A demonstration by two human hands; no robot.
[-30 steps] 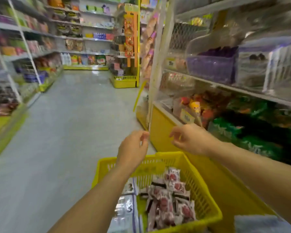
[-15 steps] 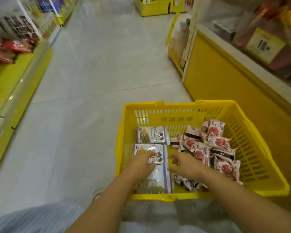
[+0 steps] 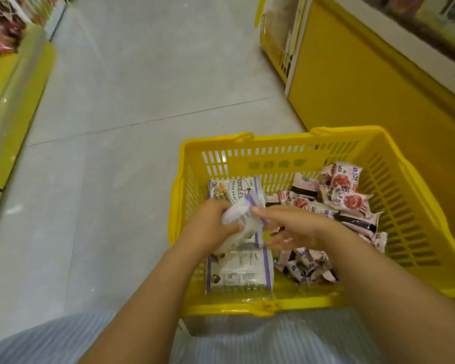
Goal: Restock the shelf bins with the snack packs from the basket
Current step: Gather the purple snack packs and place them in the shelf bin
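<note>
Two hands over basket (image 3: pixel 273 139) | left hand (image 3: pixel 210 229) grips purple-edged pack (image 3: pixel 237 218) | right hand (image 3: pixel 297 227) spread, thumb touching that pack

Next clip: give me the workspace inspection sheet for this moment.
Surface: grey tiled floor; the yellow basket stands on it.
Job's things: purple-white packs on the basket's left side, pink-red packs heaped on its right; one lifted pack, blurred.
Clutter: nothing seen.
Hands: left hand grips the lifted pack; right hand touches it, grip unclear.
Cables: nothing seen.
Surroundings: yellow shelf base on the right, stocked shelving on the left, striped clothing at the bottom.
</note>
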